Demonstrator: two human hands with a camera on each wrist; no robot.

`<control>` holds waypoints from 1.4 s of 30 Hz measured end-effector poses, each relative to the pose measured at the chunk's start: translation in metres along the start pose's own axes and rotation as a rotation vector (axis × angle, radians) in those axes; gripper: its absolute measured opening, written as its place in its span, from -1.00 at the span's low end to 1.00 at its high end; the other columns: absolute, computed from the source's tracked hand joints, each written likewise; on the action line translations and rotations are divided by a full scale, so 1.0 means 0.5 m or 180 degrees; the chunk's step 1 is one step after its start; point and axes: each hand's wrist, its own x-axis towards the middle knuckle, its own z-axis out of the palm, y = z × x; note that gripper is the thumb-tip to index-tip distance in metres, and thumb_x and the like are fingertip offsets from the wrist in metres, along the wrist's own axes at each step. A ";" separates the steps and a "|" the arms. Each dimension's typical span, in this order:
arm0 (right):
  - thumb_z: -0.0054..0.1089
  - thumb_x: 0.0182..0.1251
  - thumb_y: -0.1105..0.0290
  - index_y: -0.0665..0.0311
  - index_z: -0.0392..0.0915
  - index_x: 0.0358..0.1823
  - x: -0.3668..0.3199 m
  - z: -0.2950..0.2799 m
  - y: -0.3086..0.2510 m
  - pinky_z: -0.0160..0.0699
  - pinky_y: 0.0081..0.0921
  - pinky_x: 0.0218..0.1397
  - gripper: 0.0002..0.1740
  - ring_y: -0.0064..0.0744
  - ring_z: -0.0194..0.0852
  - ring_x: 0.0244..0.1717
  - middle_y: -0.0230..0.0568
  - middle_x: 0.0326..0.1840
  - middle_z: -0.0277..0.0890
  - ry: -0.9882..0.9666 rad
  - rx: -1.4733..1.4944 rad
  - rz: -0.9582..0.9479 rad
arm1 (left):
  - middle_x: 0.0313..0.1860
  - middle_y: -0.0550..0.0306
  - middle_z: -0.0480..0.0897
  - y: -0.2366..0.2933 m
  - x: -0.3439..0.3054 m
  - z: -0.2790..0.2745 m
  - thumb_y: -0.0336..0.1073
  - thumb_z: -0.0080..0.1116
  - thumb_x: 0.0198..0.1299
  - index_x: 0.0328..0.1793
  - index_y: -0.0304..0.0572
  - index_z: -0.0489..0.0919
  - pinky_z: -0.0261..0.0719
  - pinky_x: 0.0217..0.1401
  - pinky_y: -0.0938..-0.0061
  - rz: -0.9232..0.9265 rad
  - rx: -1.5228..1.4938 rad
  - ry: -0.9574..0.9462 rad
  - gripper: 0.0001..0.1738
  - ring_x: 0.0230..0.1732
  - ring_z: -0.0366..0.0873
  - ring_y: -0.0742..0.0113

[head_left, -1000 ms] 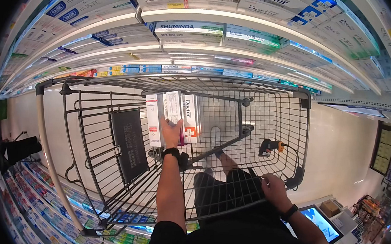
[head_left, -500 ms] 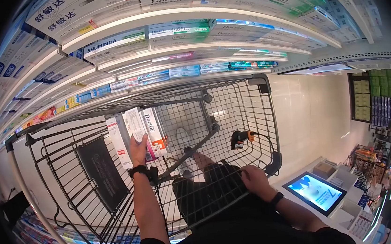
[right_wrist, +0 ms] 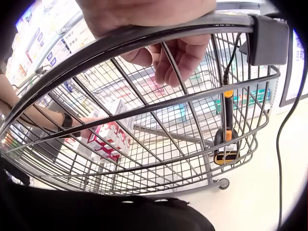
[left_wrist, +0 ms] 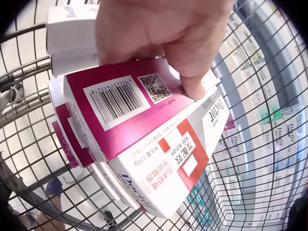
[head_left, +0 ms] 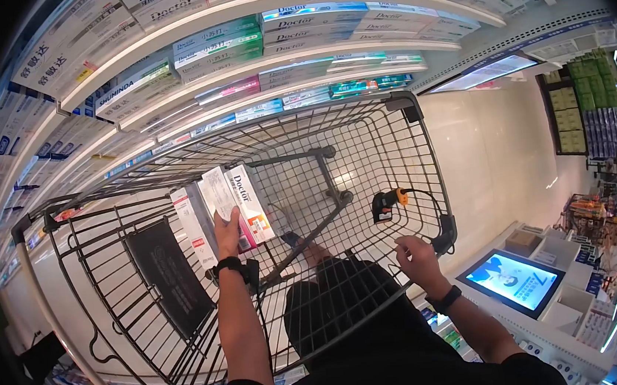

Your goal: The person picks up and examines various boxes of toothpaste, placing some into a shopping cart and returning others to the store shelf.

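Observation:
My left hand (head_left: 228,234) reaches into the shopping cart and grips a toothpaste box with a magenta end (left_wrist: 144,115), thumb on one side and fingers on the other. A white and orange Doctor toothpaste box (head_left: 252,205) stands against it on the right. To its left is a white box with a red label (head_left: 191,222); more white cartons (left_wrist: 72,36) show beyond the fingers. My right hand (head_left: 421,262) hangs over the near rim of the cart (right_wrist: 120,38), fingers loosely curled and holding nothing.
Inside the cart's far right end hangs a black and orange handheld scanner (head_left: 383,207) on a cable. Shelves of toothpaste boxes (head_left: 315,28) line the cart's far side. A lit screen (head_left: 512,280) stands at the right, and a black panel (head_left: 170,280) hangs near the handle.
The view has swung to the right along the shelves, bringing the lit screen more into sight. My left hand keeps its grip on the box. My right hand stays near the rim.

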 end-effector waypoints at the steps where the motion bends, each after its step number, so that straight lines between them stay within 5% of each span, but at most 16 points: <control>1: 0.17 0.18 0.52 0.33 0.57 -0.20 -0.006 -0.022 0.019 0.61 -0.33 -0.29 -0.84 -0.09 0.60 -0.35 -0.06 -0.38 0.58 -0.0018 0.0047 0.0096 | 0.14 -0.02 0.57 0.010 -0.021 0.020 -0.16 0.25 0.26 0.37 -0.31 0.32 0.44 0.19 0.42 -0.0062 0.0014 -0.0043 -0.36 0.12 0.50 0.26; 7: 0.15 0.20 0.53 0.36 0.57 -0.18 0.004 -0.115 0.070 0.62 -0.33 -0.29 -0.83 -0.10 0.62 -0.34 -0.02 -0.32 0.61 -0.0070 0.0178 0.0372 | 0.08 -0.08 0.60 0.057 -0.076 0.109 -0.06 0.25 0.25 0.34 -0.29 0.35 0.46 0.16 0.40 -0.0121 0.0528 0.0116 -0.34 0.09 0.52 0.21; 8: 0.15 0.21 0.53 0.37 0.57 -0.18 0.009 -0.140 0.084 0.62 -0.36 -0.29 -0.84 -0.10 0.63 -0.36 0.00 -0.30 0.61 -0.0104 0.0176 0.0438 | 0.05 -0.06 0.63 0.059 -0.092 0.137 -0.03 0.22 0.24 0.28 -0.36 0.39 0.54 0.03 0.35 0.0029 0.0480 0.0194 -0.36 0.01 0.60 0.20; 12: 0.14 0.21 0.55 0.38 0.58 -0.20 0.021 -0.204 0.171 0.61 -0.39 -0.29 -0.85 -0.14 0.63 -0.39 0.00 -0.30 0.62 -0.0029 0.0147 0.0412 | 0.05 -0.08 0.63 0.106 -0.136 0.228 -0.02 0.21 0.25 0.35 -0.33 0.32 0.52 0.08 0.33 -0.0387 0.0459 0.0138 -0.31 0.04 0.59 0.16; 15: 0.14 0.21 0.55 0.39 0.58 -0.21 0.043 -0.227 0.211 0.60 -0.40 -0.30 -0.86 -0.17 0.62 -0.41 0.00 -0.32 0.62 -0.0001 0.0211 0.0429 | -0.03 -0.15 0.63 0.085 -0.128 0.263 0.01 0.26 0.21 0.41 -0.26 0.24 0.57 -0.11 0.39 -0.0119 0.0464 0.0263 -0.22 -0.15 0.62 0.20; 21: 0.16 0.18 0.54 0.37 0.59 -0.22 0.078 -0.299 0.314 0.58 -0.40 -0.33 -0.86 -0.20 0.59 -0.45 -0.04 -0.38 0.60 -0.0083 0.0060 0.0474 | 0.05 -0.17 0.60 0.037 -0.109 0.372 0.05 0.25 0.21 0.43 -0.29 0.20 0.56 -0.03 0.38 -0.0217 0.0554 0.0082 -0.17 -0.05 0.61 0.17; 26: 0.15 0.17 0.55 0.36 0.57 -0.25 0.107 -0.334 0.384 0.56 -0.39 -0.34 -0.87 -0.18 0.58 -0.45 -0.05 -0.42 0.57 0.0012 0.0031 0.0424 | 0.02 -0.09 0.63 0.135 -0.145 0.488 0.00 0.19 0.24 0.34 -0.33 0.32 0.56 0.03 0.36 -0.0265 0.0710 0.0238 -0.30 -0.02 0.61 0.19; 39: 0.18 0.17 0.51 0.30 0.57 -0.23 0.120 -0.430 0.596 0.58 -0.38 -0.31 -0.86 -0.16 0.61 -0.40 -0.05 -0.35 0.60 -0.0021 -0.0094 0.0547 | 0.13 0.05 0.55 0.087 -0.124 0.700 -0.18 0.21 0.30 0.37 -0.26 0.27 0.52 0.10 0.43 -0.0349 -0.0291 -0.0342 -0.39 0.06 0.53 0.31; 42: 0.18 0.16 0.52 0.32 0.57 -0.23 0.123 -0.460 0.619 0.56 -0.37 -0.32 -0.86 -0.15 0.59 -0.42 -0.03 -0.37 0.60 0.0030 -0.0089 0.0569 | -0.14 0.12 0.56 0.080 -0.125 0.737 -0.13 0.21 0.28 0.46 -0.14 0.18 0.50 -0.19 0.47 -0.0229 -0.0074 -0.0382 -0.29 -0.25 0.48 0.42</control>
